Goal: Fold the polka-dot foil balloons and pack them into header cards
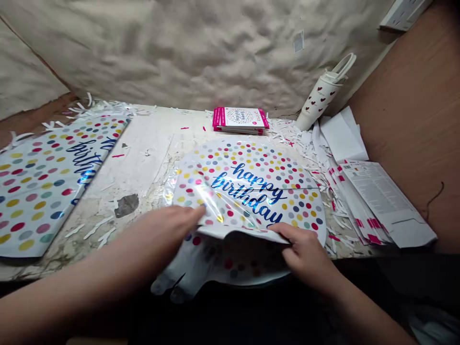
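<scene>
one round sheet (233, 158), white with many-coloured dots, lettered "happy birthday" in blue, laid on a worn white table (143, 143) at its near edge; the near part of the sheet is lifted and folded back, and loose tabs are hung at its near left side. one right hand (305, 251), closed on the raised fold of the round sheet, the edge pinched between thumb and fingers. one left hand (183, 220), blurred, fingertips laid at the left end of the same fold; whether the sheet is gripped there cannot be told. one larger dotted sheet (46, 187), matching in print, placed left of the round sheet, well apart, partly cut off by the view. one stack of cards (242, 119), pink and white, set just beyond the far edge of the round sheet. one white bottle (318, 103), marked with dark hearts, handle raised, stood beyond the round sheet to the right. one pile of printed papers (384, 201), pink at the edges, spread right of the round sheet. blank white paper (345, 134), placed to the right of the round sheet and farther back. paper scraps (287, 132), white and pink, scattered around the round sheet.
</scene>
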Demonstrator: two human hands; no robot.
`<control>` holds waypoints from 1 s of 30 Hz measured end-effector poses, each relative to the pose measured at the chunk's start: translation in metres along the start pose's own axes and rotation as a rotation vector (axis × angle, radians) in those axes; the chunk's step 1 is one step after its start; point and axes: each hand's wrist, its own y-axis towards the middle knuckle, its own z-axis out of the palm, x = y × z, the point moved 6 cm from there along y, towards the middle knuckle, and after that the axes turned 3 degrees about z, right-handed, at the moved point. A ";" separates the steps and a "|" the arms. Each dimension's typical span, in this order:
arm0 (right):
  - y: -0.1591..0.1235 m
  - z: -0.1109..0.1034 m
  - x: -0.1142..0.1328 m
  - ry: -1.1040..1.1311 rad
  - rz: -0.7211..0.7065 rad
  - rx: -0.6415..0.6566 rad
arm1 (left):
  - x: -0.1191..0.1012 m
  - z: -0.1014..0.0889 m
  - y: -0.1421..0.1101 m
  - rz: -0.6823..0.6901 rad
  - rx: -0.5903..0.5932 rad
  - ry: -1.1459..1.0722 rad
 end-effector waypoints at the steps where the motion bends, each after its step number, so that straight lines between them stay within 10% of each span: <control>1: -0.005 -0.002 -0.002 0.040 -0.015 -0.040 | 0.012 -0.006 -0.008 0.014 -0.070 0.066; 6: -0.036 0.021 0.005 -0.191 -0.332 -0.123 | 0.040 0.027 -0.017 0.270 -0.129 0.179; 9: -0.044 0.026 -0.025 -0.418 -0.261 -0.220 | 0.043 0.057 -0.018 0.346 -0.115 0.084; 14: -0.038 -0.021 -0.107 -0.561 0.067 -0.371 | 0.052 0.065 -0.022 0.197 -0.060 -0.170; 22: 0.022 -0.083 -0.152 0.048 0.211 0.007 | 0.112 0.056 0.002 -0.090 0.200 -0.403; 27: 0.098 -0.117 -0.168 -0.015 0.474 -0.238 | 0.160 0.045 0.038 -0.645 0.028 -0.390; 30: 0.127 -0.121 -0.173 -0.135 0.560 -0.297 | 0.138 0.030 0.050 -0.583 -0.211 -0.091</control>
